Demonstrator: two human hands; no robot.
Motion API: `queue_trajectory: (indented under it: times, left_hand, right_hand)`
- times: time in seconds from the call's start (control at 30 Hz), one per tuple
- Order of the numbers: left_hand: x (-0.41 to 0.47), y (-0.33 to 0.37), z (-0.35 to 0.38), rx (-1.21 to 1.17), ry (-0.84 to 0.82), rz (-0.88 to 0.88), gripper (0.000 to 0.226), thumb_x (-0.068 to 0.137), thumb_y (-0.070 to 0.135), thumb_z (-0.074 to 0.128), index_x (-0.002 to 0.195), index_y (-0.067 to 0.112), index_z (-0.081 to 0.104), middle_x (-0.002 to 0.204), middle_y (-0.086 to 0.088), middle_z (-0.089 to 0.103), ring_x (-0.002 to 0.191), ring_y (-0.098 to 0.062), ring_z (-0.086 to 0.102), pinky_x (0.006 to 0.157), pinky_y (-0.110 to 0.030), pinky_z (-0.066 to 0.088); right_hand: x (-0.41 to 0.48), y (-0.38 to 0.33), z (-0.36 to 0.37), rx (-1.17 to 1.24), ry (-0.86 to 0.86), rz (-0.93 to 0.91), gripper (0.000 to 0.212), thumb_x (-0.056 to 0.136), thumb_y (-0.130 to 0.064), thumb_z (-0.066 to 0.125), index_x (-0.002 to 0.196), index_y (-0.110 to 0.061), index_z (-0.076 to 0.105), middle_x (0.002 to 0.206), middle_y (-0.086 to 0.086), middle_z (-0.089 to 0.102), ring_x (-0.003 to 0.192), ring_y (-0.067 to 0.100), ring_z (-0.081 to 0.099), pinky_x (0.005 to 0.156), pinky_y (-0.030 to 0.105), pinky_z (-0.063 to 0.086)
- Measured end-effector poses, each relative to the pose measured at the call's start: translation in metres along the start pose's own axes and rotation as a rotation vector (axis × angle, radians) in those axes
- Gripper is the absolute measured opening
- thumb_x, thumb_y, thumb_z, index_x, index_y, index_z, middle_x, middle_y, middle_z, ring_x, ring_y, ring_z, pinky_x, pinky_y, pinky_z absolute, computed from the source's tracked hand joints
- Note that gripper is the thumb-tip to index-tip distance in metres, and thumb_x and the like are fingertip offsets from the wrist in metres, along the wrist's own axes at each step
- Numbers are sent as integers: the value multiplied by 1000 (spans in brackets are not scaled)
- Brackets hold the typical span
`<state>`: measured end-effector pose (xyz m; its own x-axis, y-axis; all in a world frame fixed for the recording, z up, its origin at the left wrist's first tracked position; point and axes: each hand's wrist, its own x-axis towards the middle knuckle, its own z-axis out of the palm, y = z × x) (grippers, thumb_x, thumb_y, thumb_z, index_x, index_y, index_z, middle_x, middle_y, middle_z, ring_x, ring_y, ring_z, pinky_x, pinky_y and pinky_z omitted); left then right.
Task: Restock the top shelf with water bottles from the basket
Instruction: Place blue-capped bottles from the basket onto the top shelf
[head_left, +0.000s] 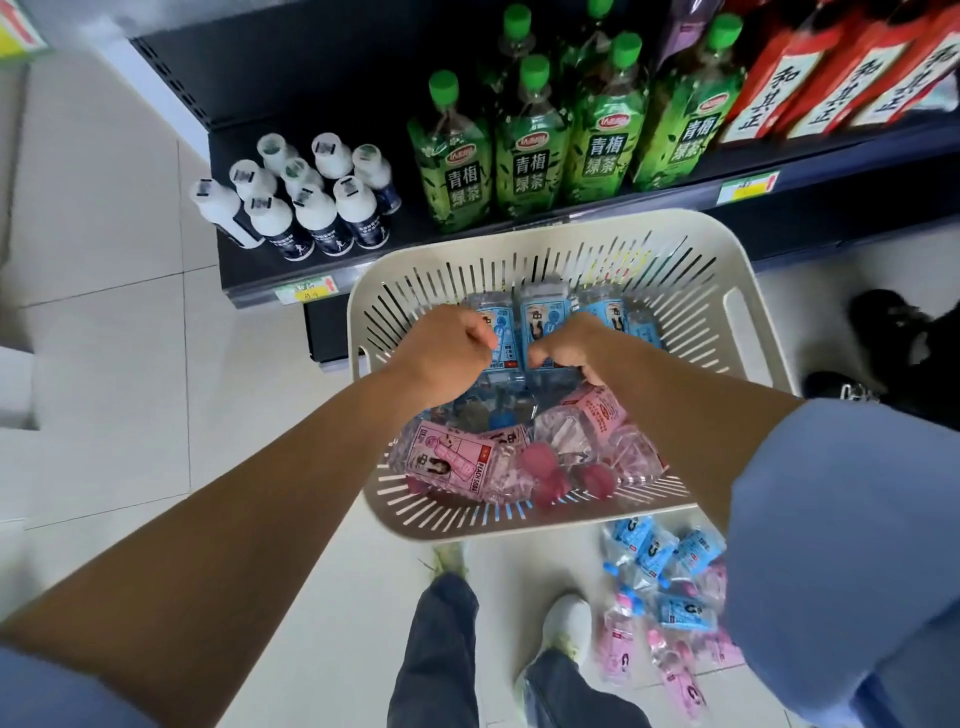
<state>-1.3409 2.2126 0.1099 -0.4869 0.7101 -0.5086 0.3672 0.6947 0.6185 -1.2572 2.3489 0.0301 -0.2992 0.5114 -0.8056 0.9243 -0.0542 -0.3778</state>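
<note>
- Two hands are reaching into the basket (519, 223). The left hand (441, 353) and the right hand (569, 348) are each curling their fingers round one of the blue bottles (540, 325) at its far side. The fingertips are hiding under the knuckles, so the firmness of each hold is a judgement.
- Several blue bottles are lying flat across the far half of the basket.
- Several pink bottles (452, 462) are filling the near half, with their caps pointing toward the middle.
- One basket is standing on the floor (130, 364), just in front of the low shelf (249, 270).
- One loose pile (665, 597) of blue and pink bottles is lying on the tiles outside the basket, at its near right corner.
- Other stock is sitting on the low shelf: white bottles (311, 208), green tea bottles (530, 150) and red cartons (769, 88). None of these are leaving the basket or touching it.
- The top shelf is not showing, so the number already placed there cannot be told.
- Stage, as judged: the person is picking, with two bottles about to come up.
- Work remaining, as judged: the basket is holding many bottles and the pile is waiting beside it, so most of the restocking is looking undone.
</note>
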Motion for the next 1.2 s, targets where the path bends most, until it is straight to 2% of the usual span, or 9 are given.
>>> queue_trajectory:
  times: [0.17,0.23,0.3,0.47,0.57,0.7,0.9,1.1,1.2]
  left_hand:
    - [2,8,-3,17,-15,2,24,92,3,49,108,7,67,107,-7,66,74,-11,59,73,-20,44]
    - [4,10,-2,49,-9,3,25,92,2,49,108,6,66,111,-8,66,75,-14,61,77,-25,46]
    - [6,8,1,134,-13,22,25,92,2,49,110,5,65,118,-9,64,99,-23,63,91,-30,46]
    - [14,-6,17,600,-38,180,40,87,0,56,126,8,52,128,-12,53,117,-26,52,103,-37,40]
    - [20,-10,28,939,-69,376,59,86,-3,52,141,11,38,143,-12,38,130,-29,39,112,-43,31]
    - [40,-19,45,1152,-134,541,64,88,6,54,146,18,29,154,-6,26,140,-30,24,116,-43,22]
    - [65,-23,61,1394,-288,506,64,87,16,60,145,18,33,153,-3,27,146,-32,7,119,-45,8]
    - [65,-19,45,1307,-225,587,60,86,9,58,141,22,36,151,-1,33,146,-28,14,120,-44,7]
    - [53,-16,37,1078,-83,627,63,84,6,61,141,19,35,148,-5,37,139,-25,30,118,-38,19]
  right_hand:
    - [-12,3,-16,201,-15,-161,89,50,-11,81,130,-7,42,120,16,59,115,35,56,96,50,46]
    - [-33,0,-28,245,25,-240,78,56,-7,81,123,-8,41,106,10,61,100,27,60,84,38,50]
    - [-59,-4,-43,222,65,-333,65,69,0,76,120,-9,37,98,6,58,87,21,59,72,31,49]
    - [-85,1,-66,164,210,-604,59,72,3,74,110,-17,34,91,-5,54,70,7,57,44,12,44]
    - [-92,2,-71,257,290,-677,60,72,2,74,110,-20,34,96,-6,56,73,1,58,47,8,43]
    - [-96,5,-72,367,321,-722,59,72,3,72,111,-19,34,93,-12,55,75,-1,58,59,14,52]
    - [-89,13,-67,410,337,-751,57,73,2,73,110,-18,35,89,-13,54,64,-16,56,55,5,44]
    - [-89,10,-68,433,360,-742,57,74,1,72,111,-20,35,91,-10,58,69,0,60,58,15,54]
    - [-98,3,-72,478,365,-754,59,74,3,72,114,-19,34,93,-6,61,77,10,63,62,20,57]
